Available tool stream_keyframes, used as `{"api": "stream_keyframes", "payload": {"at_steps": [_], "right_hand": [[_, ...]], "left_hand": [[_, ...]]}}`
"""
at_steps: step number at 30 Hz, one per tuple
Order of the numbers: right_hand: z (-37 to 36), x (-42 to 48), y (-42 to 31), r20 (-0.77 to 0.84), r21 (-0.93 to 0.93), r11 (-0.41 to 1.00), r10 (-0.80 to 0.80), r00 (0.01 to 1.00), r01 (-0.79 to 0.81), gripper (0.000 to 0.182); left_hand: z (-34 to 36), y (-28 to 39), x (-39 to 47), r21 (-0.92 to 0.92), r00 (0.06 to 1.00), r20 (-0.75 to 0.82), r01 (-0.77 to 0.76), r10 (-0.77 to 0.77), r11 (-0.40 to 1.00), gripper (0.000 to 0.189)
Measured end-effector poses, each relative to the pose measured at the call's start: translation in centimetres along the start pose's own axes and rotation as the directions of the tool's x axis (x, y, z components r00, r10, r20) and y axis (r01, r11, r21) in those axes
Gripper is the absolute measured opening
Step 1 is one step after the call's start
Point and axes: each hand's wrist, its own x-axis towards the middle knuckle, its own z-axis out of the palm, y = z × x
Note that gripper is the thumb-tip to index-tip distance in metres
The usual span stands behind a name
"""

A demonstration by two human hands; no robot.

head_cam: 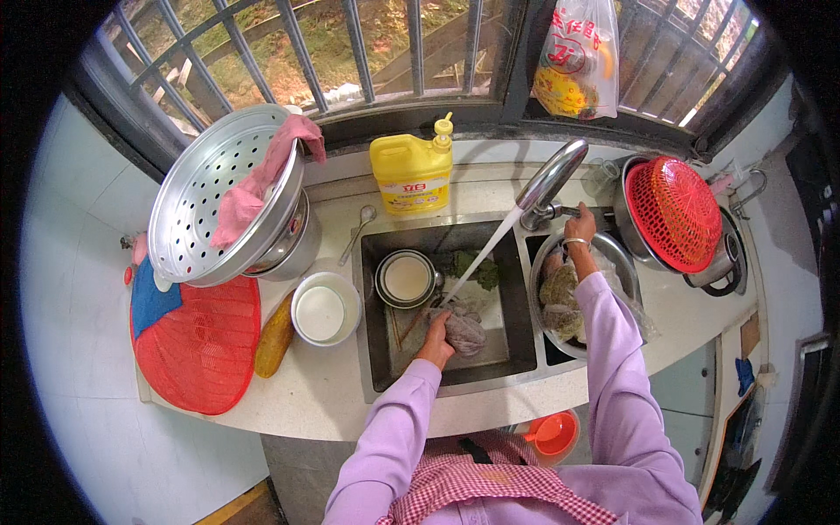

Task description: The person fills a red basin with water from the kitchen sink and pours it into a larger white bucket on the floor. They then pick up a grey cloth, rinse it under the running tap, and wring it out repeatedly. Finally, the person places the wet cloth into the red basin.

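Over the sink basin (518, 315), my left hand (435, 342) grips a wet grey-brown cloth (464, 331). A stream of water runs from the chrome faucet (556, 172) down onto the cloth. At the base of that faucet, my right hand (580, 226) has its fingers on the lever handle (567, 210). Stacked bowls (405, 277) sit at the basin's left, the top one whitish inside. Dark green leaves (482, 269) lie behind the stream. Thin sticks, perhaps chopsticks (398, 328), rest below the bowls.
Under my right forearm stands a metal basin (548, 331) with bagged food. A yellow detergent jug (412, 174) stands behind the sink. To the left are a white pot (326, 315), a brownish-yellow gourd (273, 336), a spoon (357, 235), a tilted steamer (203, 190) and a red mesh cover (197, 354). A red colander (682, 210) sits right.
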Motion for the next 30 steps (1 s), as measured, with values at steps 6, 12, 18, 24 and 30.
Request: {"api": "stream_keyframes", "payload": {"at_steps": [6, 12, 18, 24, 30], "right_hand": [[-0.1, 0.2, 0.0, -0.012, 0.027, 0.999, 0.032, 0.999, -0.032, 0.039], [-1.0, 0.0, -0.8, -0.062, 0.016, 0.999, -0.033, 0.998, 0.034, 0.045], [-2.4, -7.0, -7.0, -0.094, 0.077, 0.939, -0.328, 0.94, 0.336, 0.047], [-2.6, -2.9, -5.8, -0.161, -0.157, 0.984, -0.111, 0.981, 0.086, 0.043], [-0.2, 1.8, 2.2, 0.059, 0.01, 1.0, 0.018, 0.998, -0.019, 0.022]], "left_hand": [[0.3, 0.1, 0.5, -0.035, 0.998, 0.027, 0.063, -0.062, 0.997, 0.034], [1.1, 0.2, 1.7, -0.022, 0.993, 0.12, 0.015, -0.012, 1.0, 0.034], [3.4, 1.4, 2.4, 0.057, 0.984, 0.166, -0.079, 0.069, 0.995, 0.031], [4.3, 2.6, 2.1, 0.078, 0.988, 0.14, -0.077, 0.066, 0.994, 0.026], [5.0, 1.6, 2.3, 0.043, 0.975, 0.221, 0.001, -0.01, 0.999, 0.023]]}}
